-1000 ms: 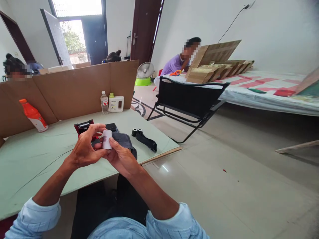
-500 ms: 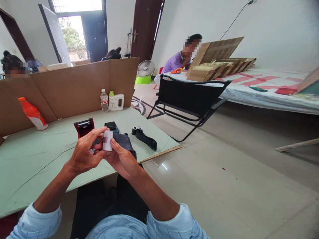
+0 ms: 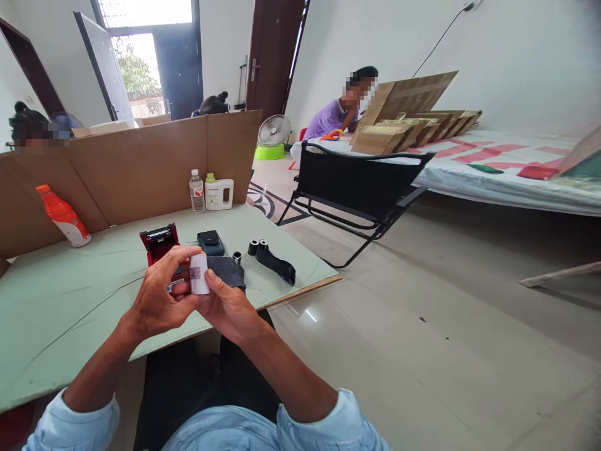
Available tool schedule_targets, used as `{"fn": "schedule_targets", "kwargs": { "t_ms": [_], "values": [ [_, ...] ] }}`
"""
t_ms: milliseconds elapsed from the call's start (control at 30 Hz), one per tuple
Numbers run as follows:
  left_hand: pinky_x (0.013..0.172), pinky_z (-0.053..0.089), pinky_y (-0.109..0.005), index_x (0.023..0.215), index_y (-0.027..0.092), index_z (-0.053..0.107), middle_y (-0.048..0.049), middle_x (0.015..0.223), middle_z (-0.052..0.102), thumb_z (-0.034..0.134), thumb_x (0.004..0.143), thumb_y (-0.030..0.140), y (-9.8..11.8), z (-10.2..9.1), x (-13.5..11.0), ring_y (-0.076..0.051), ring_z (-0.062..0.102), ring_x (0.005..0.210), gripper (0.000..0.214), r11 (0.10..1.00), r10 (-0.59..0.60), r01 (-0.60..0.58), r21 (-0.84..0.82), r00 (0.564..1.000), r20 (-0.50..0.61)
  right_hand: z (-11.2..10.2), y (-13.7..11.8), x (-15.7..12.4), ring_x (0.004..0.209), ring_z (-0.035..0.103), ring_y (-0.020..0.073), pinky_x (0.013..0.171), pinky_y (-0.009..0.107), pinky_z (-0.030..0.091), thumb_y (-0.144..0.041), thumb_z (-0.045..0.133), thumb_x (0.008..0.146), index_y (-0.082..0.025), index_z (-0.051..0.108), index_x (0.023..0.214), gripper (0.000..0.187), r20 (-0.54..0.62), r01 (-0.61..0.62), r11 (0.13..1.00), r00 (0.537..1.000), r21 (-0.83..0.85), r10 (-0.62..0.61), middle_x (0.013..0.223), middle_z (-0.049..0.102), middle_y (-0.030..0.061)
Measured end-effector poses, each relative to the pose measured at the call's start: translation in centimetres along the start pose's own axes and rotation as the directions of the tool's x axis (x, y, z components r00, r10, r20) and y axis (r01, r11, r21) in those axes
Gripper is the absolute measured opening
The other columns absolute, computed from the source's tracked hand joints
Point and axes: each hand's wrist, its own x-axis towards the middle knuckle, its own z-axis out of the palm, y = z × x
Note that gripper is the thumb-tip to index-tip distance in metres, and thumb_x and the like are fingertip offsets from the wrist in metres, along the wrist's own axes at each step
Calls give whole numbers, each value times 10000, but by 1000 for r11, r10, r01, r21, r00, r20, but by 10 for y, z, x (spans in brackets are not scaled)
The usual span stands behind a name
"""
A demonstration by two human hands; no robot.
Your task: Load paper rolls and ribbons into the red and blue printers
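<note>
Between both hands, above the table's front edge, is a small white paper roll [image 3: 198, 282] with a purplish printed patch on its side. My left hand [image 3: 159, 291] grips its left side and top, fingers curled. My right hand [image 3: 232, 310] holds it from the right and below, thumb pressed on its side. Just behind the roll stretches a dark strip [image 3: 226, 269] with a small black spool [image 3: 237, 257] at its far end; whether it joins the roll is hidden. Beyond my left hand stands a small red printer [image 3: 159, 241] with its lid up, partly covered by my fingers.
A dark boxy device [image 3: 210, 243] lies behind the strip. To the right is a black ribbon [image 3: 277, 266] on two spools. Bottles [image 3: 197, 191] stand along a cardboard screen [image 3: 141, 163]. Right of the table is a black folding chair [image 3: 357, 181]; a person [image 3: 326, 119] sits beyond.
The paper roll has come slightly down and left in my hands. The dark strip behind it has shifted left, and its spool and the boxy device show more.
</note>
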Motion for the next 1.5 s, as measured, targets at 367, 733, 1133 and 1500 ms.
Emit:
{"fn": "schedule_targets", "kwargs": {
  "t_ms": [367,733,1133,1500],
  "values": [
    [908,619,-407,1265,211,517,-112,1155,677,586,744,27,1,5,-4,-271,691,1104,558,975,105,-123,183,989,104,-10,13,-4,1071,743,273,980,429,608,-571,880,780,-241,800,1017,415,-168,41,998,985,-46,-49,928,800,35],
    [995,610,-475,1328,196,563,-138,1224,697,639,799,65,-19,32,-47,-308,687,1191,550,985,-50,16,171,980,193,-50,57,-20,1003,752,277,1011,462,577,-643,884,738,-186,818,939,503,-384,-92,983,923,-162,24,881,797,61],
    [555,537,-244,1058,149,743,-53,901,731,679,911,305,-20,3,-50,-134,694,607,224,705,-510,685,-186,670,539,-68,57,-38,1000,755,237,1016,442,569,-640,685,949,-184,805,967,473,-50,-180,824,982,-537,183,999,809,83],
    [572,472,-243,901,184,739,-13,815,706,704,853,287,-32,-2,-51,-127,575,649,120,799,-539,600,-34,741,401,-63,38,-26,1010,732,253,979,435,582,-536,871,794,-216,816,1020,396,-252,-71,865,965,-497,-65,980,804,40]
  ]
}}
